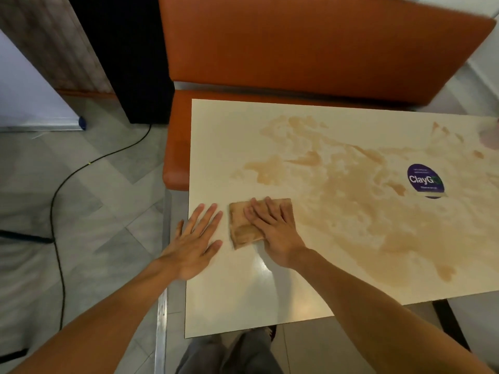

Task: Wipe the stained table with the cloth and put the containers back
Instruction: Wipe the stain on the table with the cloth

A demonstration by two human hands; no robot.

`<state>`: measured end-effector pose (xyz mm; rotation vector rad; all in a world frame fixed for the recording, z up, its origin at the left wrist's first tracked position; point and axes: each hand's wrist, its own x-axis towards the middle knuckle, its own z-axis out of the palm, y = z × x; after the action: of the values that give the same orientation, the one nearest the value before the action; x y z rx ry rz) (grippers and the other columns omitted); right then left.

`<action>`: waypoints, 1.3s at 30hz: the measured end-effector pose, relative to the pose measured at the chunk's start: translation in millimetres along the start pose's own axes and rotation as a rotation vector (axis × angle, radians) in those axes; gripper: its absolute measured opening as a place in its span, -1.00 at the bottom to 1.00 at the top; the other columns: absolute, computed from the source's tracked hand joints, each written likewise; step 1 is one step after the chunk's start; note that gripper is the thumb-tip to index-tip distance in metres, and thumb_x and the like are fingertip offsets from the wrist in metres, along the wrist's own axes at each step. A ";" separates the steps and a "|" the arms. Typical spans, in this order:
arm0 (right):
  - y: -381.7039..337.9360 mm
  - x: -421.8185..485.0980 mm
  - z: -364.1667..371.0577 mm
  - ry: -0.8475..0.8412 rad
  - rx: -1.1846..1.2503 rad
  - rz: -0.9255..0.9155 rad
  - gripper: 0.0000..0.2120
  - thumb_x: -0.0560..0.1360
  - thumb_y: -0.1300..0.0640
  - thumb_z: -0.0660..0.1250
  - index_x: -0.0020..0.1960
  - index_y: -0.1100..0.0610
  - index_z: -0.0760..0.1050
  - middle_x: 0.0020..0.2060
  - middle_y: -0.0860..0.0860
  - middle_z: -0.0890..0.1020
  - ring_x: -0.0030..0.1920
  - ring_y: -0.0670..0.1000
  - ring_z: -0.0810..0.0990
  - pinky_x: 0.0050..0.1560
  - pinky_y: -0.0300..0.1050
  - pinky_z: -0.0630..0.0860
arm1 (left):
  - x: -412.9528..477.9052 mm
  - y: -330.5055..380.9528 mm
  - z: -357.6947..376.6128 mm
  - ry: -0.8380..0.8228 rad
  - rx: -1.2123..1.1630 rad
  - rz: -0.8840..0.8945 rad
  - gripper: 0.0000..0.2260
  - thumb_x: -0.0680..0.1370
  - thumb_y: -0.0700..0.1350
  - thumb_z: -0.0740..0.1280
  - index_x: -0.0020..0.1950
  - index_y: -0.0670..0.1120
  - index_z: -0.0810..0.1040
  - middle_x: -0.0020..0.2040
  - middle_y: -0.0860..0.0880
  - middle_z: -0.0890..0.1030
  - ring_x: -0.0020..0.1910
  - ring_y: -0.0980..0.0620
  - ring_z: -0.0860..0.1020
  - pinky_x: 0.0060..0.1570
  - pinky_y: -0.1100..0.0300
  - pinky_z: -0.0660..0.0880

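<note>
Low in the centre of the frame, the right hand (272,233) lies flat with fingers spread, palm pressing down on a folded cloth (247,225); it grasps nothing, only pins the cloth against the worktop (237,298), probably so it can be pushed across the mess. Just to its left, the left hand (195,244) rests open and empty on the bare worktop near the edge, apparently bracing the person's lean. The cloth is a small tan rectangle, soaked darker brown at its lower corner. It sits at the near-left margin of a wide brown stain (351,201) that spreads rightward and toward the upper right of the pale surface, with thicker blotches at its fringes. A round purple sticker (426,180) sits at the right. No containers are clearly visible. An orange bench seat (310,49) fills the top of the frame.
</note>
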<state>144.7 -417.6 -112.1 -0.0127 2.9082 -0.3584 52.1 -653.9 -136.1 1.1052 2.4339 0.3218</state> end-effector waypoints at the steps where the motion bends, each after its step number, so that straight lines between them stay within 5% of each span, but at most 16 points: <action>1: 0.1 -12.3 6.1 0.013 0.015 -0.036 -0.26 0.54 0.31 0.13 0.54 -0.12 -0.15 0.56 -0.10 -0.09 0.55 0.10 -0.24 0.46 0.09 -0.40 | -1.3 -0.2 0.5 -0.003 0.004 0.000 -0.42 0.56 0.25 -0.24 0.53 0.13 -0.36 0.49 0.23 -0.44 0.45 0.14 -0.47 0.50 -0.14 -0.14; 14: 10.2 -175.7 9.6 -0.157 0.202 -0.117 -0.42 0.53 0.06 0.01 0.52 -0.21 0.08 0.54 -0.28 -0.04 0.55 -0.08 -0.21 0.50 0.00 -0.36 | -3.0 4.2 -2.6 -0.021 0.017 -0.045 -0.35 0.48 0.33 -0.32 0.51 0.13 -0.39 0.48 0.22 -0.46 0.45 0.14 -0.46 0.49 -0.16 -0.15; 18: 22.0 -211.6 12.2 -0.183 0.219 -0.084 -0.39 0.53 0.18 0.19 0.50 -0.21 0.15 0.52 -0.32 0.02 0.56 -0.08 -0.15 0.50 0.00 -0.33 | -3.0 10.2 -3.2 -0.038 0.044 -0.050 -0.34 0.47 0.31 -0.34 0.52 0.12 -0.38 0.48 0.19 -0.46 0.45 0.13 -0.47 0.50 -0.15 -0.16; 24: 18.2 -194.5 -34.7 -0.058 0.559 0.180 -0.35 0.52 0.33 0.10 0.41 -0.30 0.22 0.41 -0.35 0.25 0.45 -0.17 0.23 0.47 -0.05 0.23 | -7.8 6.9 -4.7 -0.005 0.053 -0.022 -0.36 0.49 0.27 -0.34 0.55 0.10 -0.28 0.52 0.18 -0.37 0.49 0.15 -0.40 0.51 -0.14 -0.15; 28: 23.4 -155.0 -48.2 0.180 0.398 0.355 -0.31 0.50 0.40 0.17 0.50 -0.14 0.18 0.52 -0.11 0.18 0.51 0.02 0.16 0.49 0.03 0.18 | -9.4 1.3 -5.0 -0.015 0.057 0.007 -0.37 0.51 0.26 -0.34 0.55 0.10 -0.27 0.52 0.20 -0.37 0.48 0.16 -0.40 0.51 -0.14 -0.11; 33: -5.6 -123.9 7.6 0.098 0.166 0.560 -0.30 0.50 0.27 0.08 0.56 -0.09 -0.04 0.57 0.00 -0.07 0.54 0.26 -0.16 0.46 0.21 -0.20 | -8.7 1.0 -4.3 -0.009 0.016 0.015 -0.39 0.51 0.26 -0.33 0.55 0.11 -0.27 0.52 0.21 -0.36 0.48 0.17 -0.40 0.51 -0.14 -0.07; 35: -24.8 -120.4 27.8 0.176 0.141 0.628 -0.26 0.46 0.23 0.15 0.56 -0.09 -0.03 0.57 0.03 -0.03 0.53 0.29 -0.17 0.43 0.19 -0.35 | -6.9 -1.0 -4.7 -0.019 0.011 0.026 -0.39 0.51 0.25 -0.34 0.55 0.12 -0.28 0.52 0.22 -0.37 0.48 0.19 -0.40 0.51 -0.12 -0.06; 39: -68.2 -101.6 41.3 0.210 0.134 0.736 -0.20 0.38 0.17 0.38 0.53 -0.07 0.10 0.55 0.08 0.09 0.52 0.32 -0.07 0.42 0.26 -0.25 | -5.0 -9.8 -5.0 -0.020 -0.037 0.081 -0.42 0.55 0.22 -0.27 0.57 0.10 -0.17 0.54 0.23 -0.29 0.50 0.20 -0.34 0.51 -0.12 0.03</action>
<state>251.6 -490.2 -113.8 1.1325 2.8113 -0.4275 46.2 -664.2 -134.0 1.1869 2.3609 0.3780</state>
